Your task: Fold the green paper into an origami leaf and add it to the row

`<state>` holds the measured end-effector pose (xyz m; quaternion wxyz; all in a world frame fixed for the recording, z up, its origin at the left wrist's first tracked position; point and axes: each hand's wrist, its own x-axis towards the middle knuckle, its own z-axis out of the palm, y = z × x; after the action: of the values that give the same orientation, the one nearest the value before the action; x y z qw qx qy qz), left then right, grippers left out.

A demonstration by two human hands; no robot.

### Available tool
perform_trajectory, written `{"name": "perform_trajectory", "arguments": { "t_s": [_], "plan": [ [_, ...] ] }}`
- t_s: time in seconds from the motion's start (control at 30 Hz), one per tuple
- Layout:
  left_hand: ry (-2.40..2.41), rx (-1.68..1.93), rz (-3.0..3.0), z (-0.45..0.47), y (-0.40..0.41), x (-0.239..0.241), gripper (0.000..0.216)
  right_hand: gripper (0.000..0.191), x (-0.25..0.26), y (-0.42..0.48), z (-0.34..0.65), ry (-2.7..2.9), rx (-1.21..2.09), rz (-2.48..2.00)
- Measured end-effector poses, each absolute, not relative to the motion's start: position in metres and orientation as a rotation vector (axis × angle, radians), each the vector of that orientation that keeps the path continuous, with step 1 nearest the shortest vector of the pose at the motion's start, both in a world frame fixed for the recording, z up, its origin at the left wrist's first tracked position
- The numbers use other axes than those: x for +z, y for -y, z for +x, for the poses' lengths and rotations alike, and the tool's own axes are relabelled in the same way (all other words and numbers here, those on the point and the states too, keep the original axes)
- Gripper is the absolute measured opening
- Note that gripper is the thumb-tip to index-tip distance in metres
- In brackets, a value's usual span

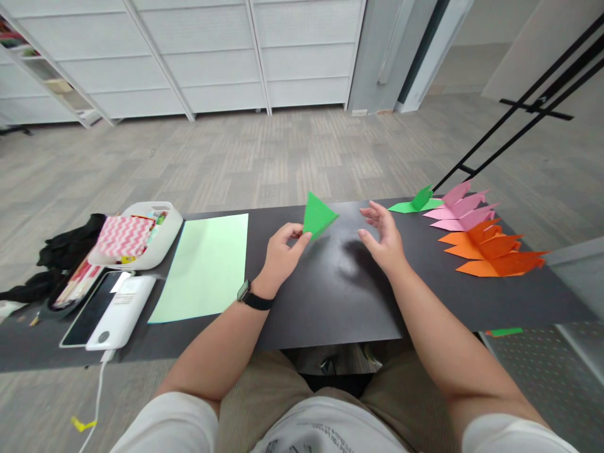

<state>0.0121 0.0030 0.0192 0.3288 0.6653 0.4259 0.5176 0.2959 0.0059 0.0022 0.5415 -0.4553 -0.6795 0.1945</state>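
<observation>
My left hand (282,253) pinches a corner of a folded green paper triangle (318,216) and holds it up above the black table (330,296). A dark watch sits on that wrist. My right hand (384,236) hovers just to the right of the triangle with its fingers spread, holding nothing and not touching the paper.
A light green paper sheet (204,267) lies left of my hands. Further left are a white tray (141,236) with patterned paper, a phone (92,308) and a white power bank (123,311). At the right lie folded green (418,202), pink (460,211) and orange (493,251) paper pieces.
</observation>
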Motion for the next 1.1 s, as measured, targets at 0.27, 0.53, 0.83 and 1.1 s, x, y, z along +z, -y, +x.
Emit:
{"name": "perform_trajectory", "arguments": {
  "t_s": [0.27, 0.53, 0.83, 1.1],
  "plan": [
    [-0.995, 1.212, 1.222, 0.016, -0.014, 0.002, 0.045, 0.083, 0.000, -0.007, 0.279, 1.295, 1.219, -1.069],
    [-1.484, 1.239, 2.156, 0.008, -0.007, 0.006, 0.044, 0.087, -0.006, -0.012, 0.290, 1.095, 1.305, -1.351],
    [-1.120, 0.591, 2.524, 0.022, 0.001, -0.001, 0.046, 0.068, 0.009, -0.004, 0.287, 0.983, 1.467, -1.365],
    [-1.271, 0.547, 2.500, 0.021, 0.006, 0.012, 0.012, 0.061, 0.008, -0.005, 0.302, 1.349, 1.089, -1.359]
  ]
}}
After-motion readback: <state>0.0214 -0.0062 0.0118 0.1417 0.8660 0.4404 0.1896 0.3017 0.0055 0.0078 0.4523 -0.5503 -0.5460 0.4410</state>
